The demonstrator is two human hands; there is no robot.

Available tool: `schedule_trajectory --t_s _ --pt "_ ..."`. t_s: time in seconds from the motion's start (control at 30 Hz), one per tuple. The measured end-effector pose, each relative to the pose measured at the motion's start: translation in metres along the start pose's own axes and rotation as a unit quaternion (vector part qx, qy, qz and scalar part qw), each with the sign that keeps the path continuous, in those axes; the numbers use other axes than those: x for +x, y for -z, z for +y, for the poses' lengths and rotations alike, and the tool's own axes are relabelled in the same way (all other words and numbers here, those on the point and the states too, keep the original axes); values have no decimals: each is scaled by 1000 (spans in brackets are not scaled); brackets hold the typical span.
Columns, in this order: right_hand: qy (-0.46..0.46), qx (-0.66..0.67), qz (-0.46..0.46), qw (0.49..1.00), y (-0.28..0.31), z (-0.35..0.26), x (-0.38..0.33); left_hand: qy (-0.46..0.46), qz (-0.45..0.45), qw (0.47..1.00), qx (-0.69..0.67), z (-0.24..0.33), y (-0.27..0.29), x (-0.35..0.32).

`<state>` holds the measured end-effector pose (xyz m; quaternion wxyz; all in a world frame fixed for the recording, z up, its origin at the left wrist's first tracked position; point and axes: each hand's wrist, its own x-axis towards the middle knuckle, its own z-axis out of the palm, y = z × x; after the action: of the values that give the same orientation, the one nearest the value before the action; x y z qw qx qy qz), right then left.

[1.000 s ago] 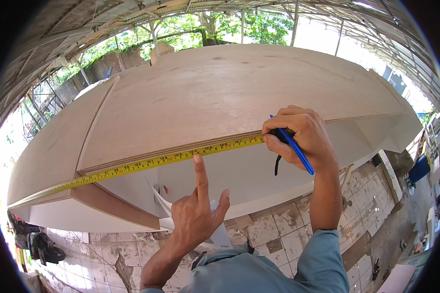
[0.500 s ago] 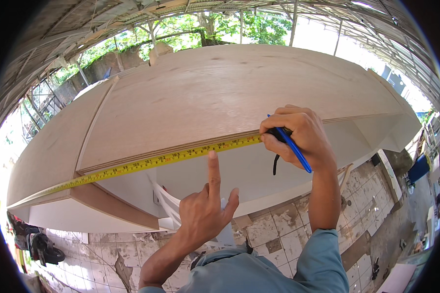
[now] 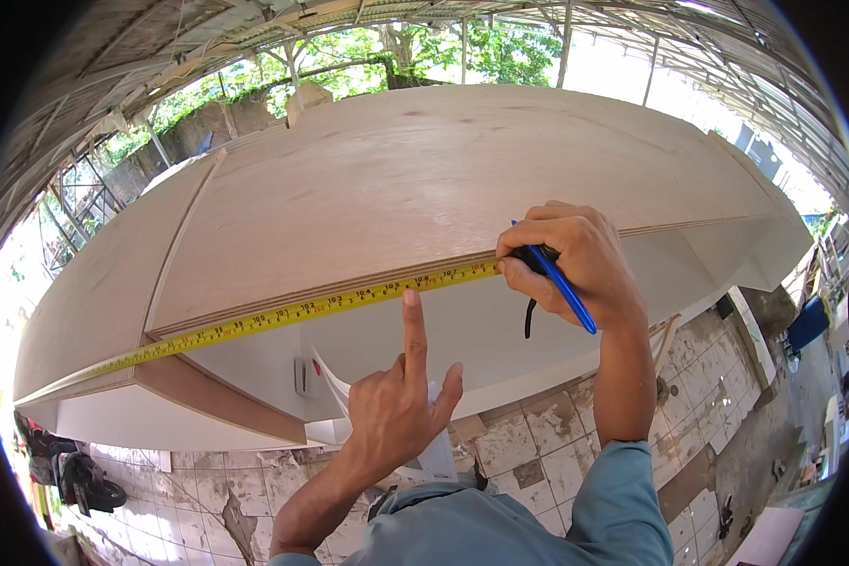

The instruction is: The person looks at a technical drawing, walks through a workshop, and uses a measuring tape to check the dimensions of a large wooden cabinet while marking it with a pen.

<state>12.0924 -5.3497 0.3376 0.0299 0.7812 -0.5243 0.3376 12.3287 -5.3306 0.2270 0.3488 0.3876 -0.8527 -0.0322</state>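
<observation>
A yellow tape measure blade point(image 3: 283, 316) runs along the front edge of a large plywood panel point(image 3: 424, 179), from the far left corner to my right hand. My right hand point(image 3: 575, 255) is closed around the dark tape case point(image 3: 541, 259), mostly hidden by the fingers, with a blue pen point(image 3: 563, 291) also held in it. A black strap point(image 3: 528, 319) hangs below the case. My left hand point(image 3: 393, 401) holds nothing; its index finger points up, the tip at the blade's lower edge. The thumb stands apart and the other fingers are curled.
Under the panel are white-faced cabinet compartments point(image 3: 462, 344), with a curved white sheet point(image 3: 330, 382) near my left wrist. Worn tiles point(image 3: 528, 443) cover the floor. A motorbike wheel point(image 3: 90, 486) shows at lower left, and a blue container point(image 3: 807, 324) at right.
My right hand and the tape have shifted very slightly left, while my left fingertip has barely moved. The white sheet behind my left hand has changed position.
</observation>
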Motion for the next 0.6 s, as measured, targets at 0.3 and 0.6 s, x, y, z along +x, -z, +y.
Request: schedule_trajectory --t_s 0.3,0.6 --pt "3 -4 8 1000 1 -2 -1 -1 -5 1000 -12 0 0 0" --pt "-8 -29 9 999 1 -7 -3 12 -2 1000 -12 0 -2 1"
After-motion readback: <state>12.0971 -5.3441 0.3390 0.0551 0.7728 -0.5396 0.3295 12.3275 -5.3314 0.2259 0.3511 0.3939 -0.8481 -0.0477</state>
